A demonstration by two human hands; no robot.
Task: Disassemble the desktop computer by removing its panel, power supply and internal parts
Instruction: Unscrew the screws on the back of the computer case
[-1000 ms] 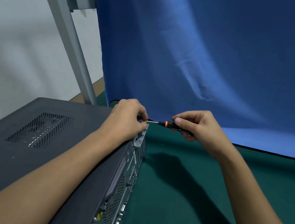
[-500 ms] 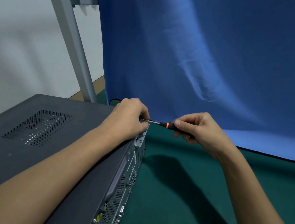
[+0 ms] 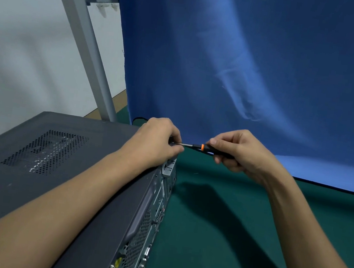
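A dark grey desktop computer [image 3: 55, 185] lies on its side on a green table, its vented side panel [image 3: 46, 152] facing up and its rear port face [image 3: 148, 232] turned to the right. My left hand [image 3: 156, 142] curls over the far top corner of the rear face, fingers around the screwdriver's tip. My right hand [image 3: 239, 154] grips the black handle of a small screwdriver [image 3: 201, 147] with an orange ring. Its metal shaft points left into the corner under my left fingers. The screw itself is hidden.
A green mat [image 3: 235, 244] covers the table to the right of the case. A blue cloth backdrop [image 3: 249, 64] hangs behind and drapes onto the table. A grey metal frame post [image 3: 86, 41] rises at the back left, against a white wall.
Both hands and the screwdriver stay at the same corner of the case. The view has shifted slightly; no part has come loose.
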